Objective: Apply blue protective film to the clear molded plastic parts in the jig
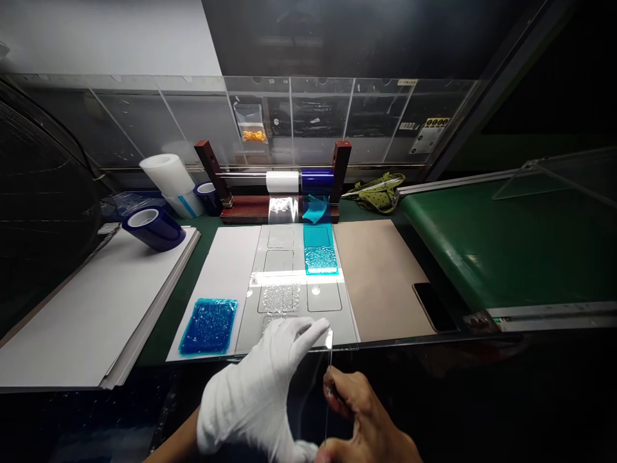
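On the table (179, 292), the edges of the green belt (520, 238) and white paper stack (91, 308) leave moving room between them. There, just before the front edge, the gloved left hand (263, 379) and bare right hand (369, 415) have fingers closed on an edge-on clear pane (328, 360).
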{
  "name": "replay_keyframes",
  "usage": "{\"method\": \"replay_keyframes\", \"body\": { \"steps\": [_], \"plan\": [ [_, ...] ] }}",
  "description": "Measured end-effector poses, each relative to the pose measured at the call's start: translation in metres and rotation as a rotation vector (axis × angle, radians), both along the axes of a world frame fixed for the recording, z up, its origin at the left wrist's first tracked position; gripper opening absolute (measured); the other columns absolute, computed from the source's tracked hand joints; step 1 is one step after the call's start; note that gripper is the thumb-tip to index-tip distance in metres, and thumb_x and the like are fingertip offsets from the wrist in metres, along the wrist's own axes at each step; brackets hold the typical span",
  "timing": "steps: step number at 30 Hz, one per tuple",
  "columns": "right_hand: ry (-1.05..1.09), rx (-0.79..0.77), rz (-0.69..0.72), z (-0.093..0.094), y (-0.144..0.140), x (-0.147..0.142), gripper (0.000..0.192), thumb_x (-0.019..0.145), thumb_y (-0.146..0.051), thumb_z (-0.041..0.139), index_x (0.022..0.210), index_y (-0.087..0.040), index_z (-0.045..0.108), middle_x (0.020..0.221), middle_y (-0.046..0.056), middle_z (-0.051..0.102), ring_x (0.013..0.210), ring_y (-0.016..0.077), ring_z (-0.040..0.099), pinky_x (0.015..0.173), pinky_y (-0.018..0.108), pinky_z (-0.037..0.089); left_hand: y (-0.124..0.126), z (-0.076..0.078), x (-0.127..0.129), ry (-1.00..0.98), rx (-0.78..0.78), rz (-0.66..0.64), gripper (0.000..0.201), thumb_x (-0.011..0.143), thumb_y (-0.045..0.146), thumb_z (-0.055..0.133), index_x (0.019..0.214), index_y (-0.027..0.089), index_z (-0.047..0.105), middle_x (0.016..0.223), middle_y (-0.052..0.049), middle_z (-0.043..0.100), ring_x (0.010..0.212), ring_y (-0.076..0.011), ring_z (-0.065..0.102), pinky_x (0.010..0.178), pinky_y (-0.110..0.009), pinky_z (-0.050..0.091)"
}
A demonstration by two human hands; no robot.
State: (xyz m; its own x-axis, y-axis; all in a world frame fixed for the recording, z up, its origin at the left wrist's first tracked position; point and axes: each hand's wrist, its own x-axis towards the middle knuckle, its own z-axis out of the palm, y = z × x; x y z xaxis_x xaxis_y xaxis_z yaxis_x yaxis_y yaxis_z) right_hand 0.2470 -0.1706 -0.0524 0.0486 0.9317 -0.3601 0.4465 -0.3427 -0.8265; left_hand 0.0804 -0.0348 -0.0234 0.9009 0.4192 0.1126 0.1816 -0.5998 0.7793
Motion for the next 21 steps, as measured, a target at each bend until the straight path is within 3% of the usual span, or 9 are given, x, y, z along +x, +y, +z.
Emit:
{"method": "replay_keyframes", "body": {
  "steps": [5, 9, 12, 15, 19, 21],
  "plan": [
    [-0.040, 0.055, -0.080, -0.009, -0.002, 0.000, 0.078, 0.044, -0.079, 0.068, 0.094, -0.019, 0.062, 0.089, 0.008, 0.052, 0.084, 0.0207, 0.051, 0.074, 0.030, 0.050, -0.001, -0.003, 0.004, 0.033, 0.007, 0.037, 0.113, 0.047, 0.055, 0.071, 0.142, 0.022, 0.019, 0.130, -0.012, 0.036, 0.115, -0.0290, 0.044, 0.099, -0.042, 0.041],
    [-0.096, 0.424, -0.128, -0.022, -0.008, 0.013, 0.070, 0.049, -0.069, 0.074, 0.094, -0.018, 0.056, 0.081, 0.005, 0.049, 0.070, 0.0151, 0.050, 0.061, 0.024, 0.049, -0.003, -0.006, 0.003, 0.095, 0.058, 0.106, 0.118, 0.048, 0.052, 0.072, 0.145, 0.027, 0.009, 0.135, -0.010, 0.030, 0.121, -0.0283, 0.037, 0.102, -0.042, 0.038],
    [-0.141, 0.620, -0.249, -0.015, -0.007, 0.026, 0.055, 0.063, -0.064, 0.070, 0.083, -0.018, 0.047, 0.071, 0.001, 0.041, 0.060, 0.0104, 0.043, 0.052, 0.020, 0.044, -0.003, -0.010, 0.002, 0.143, 0.140, 0.222, 0.119, 0.049, 0.047, 0.071, 0.146, 0.025, 0.006, 0.135, -0.010, 0.030, 0.120, -0.0295, 0.034, 0.102, -0.046, 0.034],
    [-0.190, 0.528, -0.195, 0.002, 0.003, 0.033, 0.039, 0.076, -0.050, 0.066, 0.084, -0.018, 0.046, 0.066, -0.001, 0.036, 0.056, 0.0084, 0.039, 0.044, 0.016, 0.036, -0.004, -0.015, 0.005, 0.154, 0.245, 0.309, 0.115, 0.051, 0.047, 0.067, 0.147, 0.023, 0.008, 0.130, -0.011, 0.034, 0.112, -0.0305, 0.036, 0.097, -0.049, 0.033],
    [-0.232, 0.447, -0.088, 0.015, 0.018, 0.027, 0.019, 0.085, -0.029, 0.057, 0.101, -0.018, 0.055, 0.059, -0.004, 0.035, 0.052, 0.0070, 0.041, 0.053, 0.016, 0.039, -0.006, -0.016, 0.012, 0.164, 0.364, 0.382, 0.110, 0.053, 0.043, 0.064, 0.146, 0.018, 0.013, 0.128, -0.014, 0.036, 0.108, -0.0314, 0.038, 0.093, -0.049, 0.032],
    [-0.235, 0.464, -0.070, 0.016, 0.023, 0.021, 0.015, 0.086, -0.027, 0.056, 0.097, -0.018, 0.059, 0.058, -0.004, 0.039, 0.052, 0.0066, 0.043, 0.055, 0.016, 0.039, -0.007, -0.015, 0.014, 0.159, 0.402, 0.384, 0.109, 0.053, 0.042, 0.064, 0.146, 0.015, 0.015, 0.127, -0.015, 0.037, 0.108, -0.0312, 0.038, 0.095, -0.049, 0.030]
  ]
}}
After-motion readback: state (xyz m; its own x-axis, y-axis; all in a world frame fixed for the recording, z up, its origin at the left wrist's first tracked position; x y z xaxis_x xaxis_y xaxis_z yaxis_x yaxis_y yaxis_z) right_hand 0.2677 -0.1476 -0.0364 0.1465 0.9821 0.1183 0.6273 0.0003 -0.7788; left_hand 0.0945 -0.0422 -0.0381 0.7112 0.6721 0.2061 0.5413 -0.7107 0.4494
